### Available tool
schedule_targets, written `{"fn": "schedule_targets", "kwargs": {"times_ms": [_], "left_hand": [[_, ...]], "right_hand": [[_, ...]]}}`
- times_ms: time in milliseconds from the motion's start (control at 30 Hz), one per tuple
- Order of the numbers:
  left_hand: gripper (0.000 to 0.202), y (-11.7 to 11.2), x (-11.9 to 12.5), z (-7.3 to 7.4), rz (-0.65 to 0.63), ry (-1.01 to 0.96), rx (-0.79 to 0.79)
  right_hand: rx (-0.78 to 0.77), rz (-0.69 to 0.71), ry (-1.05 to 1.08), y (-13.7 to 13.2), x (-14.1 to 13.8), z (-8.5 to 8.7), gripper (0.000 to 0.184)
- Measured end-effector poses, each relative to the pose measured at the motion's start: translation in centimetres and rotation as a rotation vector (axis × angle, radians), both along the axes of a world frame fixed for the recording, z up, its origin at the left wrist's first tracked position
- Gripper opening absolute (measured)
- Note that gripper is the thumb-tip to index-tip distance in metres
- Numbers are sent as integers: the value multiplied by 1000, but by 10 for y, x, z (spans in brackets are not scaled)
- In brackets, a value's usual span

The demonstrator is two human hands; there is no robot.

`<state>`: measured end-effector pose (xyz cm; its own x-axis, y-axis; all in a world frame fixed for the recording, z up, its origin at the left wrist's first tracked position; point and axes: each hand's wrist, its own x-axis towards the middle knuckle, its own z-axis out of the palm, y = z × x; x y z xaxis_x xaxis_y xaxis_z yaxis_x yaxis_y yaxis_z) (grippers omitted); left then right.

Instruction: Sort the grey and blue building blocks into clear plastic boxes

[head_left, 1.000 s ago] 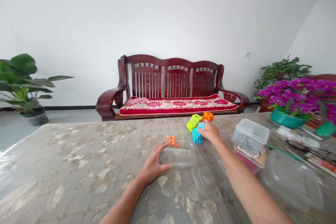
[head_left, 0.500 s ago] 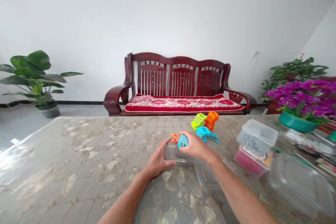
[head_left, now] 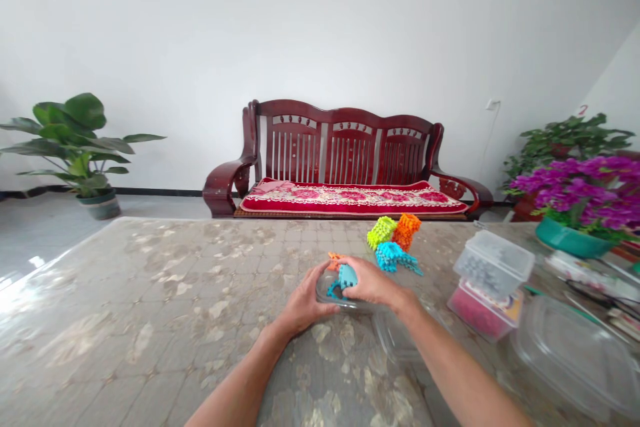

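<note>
My right hand (head_left: pixel 371 282) has its fingers closed on a blue spiky block (head_left: pixel 346 276), which sits just inside a clear plastic tray (head_left: pixel 345 303) on the desk (head_left: pixel 150 280). My left hand (head_left: pixel 306 300) grips the near left side of that tray, so my hands are close together around it, nearly touching but not clamped on one another. A small orange spiky piece (head_left: pixel 335 257) lies at the tray's far edge, just beyond my fingers. A little farther along the desk, a lime green block (head_left: pixel 381 232), an orange block (head_left: pixel 407 231) and another blue block (head_left: pixel 393 257) sit in a tight cluster. A second clear tray (head_left: pixel 395 337) lies under my right forearm. To the right are a lidded box of grey pieces (head_left: pixel 493 263) stacked on a pink-filled box (head_left: pixel 480 310), and a large clear tray (head_left: pixel 570 358). Past the desk stand a dark red wooden bench (head_left: pixel 345 147) with a red floral cushion (head_left: pixel 353 198), a leafy potted plant (head_left: pixel 75 140) and purple flowers in a green pot (head_left: pixel 583 207).
</note>
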<state>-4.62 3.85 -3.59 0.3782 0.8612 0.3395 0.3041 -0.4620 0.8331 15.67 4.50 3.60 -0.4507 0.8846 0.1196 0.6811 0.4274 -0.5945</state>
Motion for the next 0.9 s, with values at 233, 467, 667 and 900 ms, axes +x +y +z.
{"fn": "schedule_targets", "kwargs": {"times_ms": [233,467,667,900], "left_hand": [[93,0,0,1,1,-6,-5],[89,-1,0,3,-2,0,-3],[83,-2,0,2,2,33,-4],[73,-3,0,5,-16,14,-7]], "right_hand": [[30,35,-101,0,6,-8,69],[35,4,-277,-1,17,-4,63],[8,35,-295,-1,26,8,69],[5,25,-300,-4,27,7,37]]}}
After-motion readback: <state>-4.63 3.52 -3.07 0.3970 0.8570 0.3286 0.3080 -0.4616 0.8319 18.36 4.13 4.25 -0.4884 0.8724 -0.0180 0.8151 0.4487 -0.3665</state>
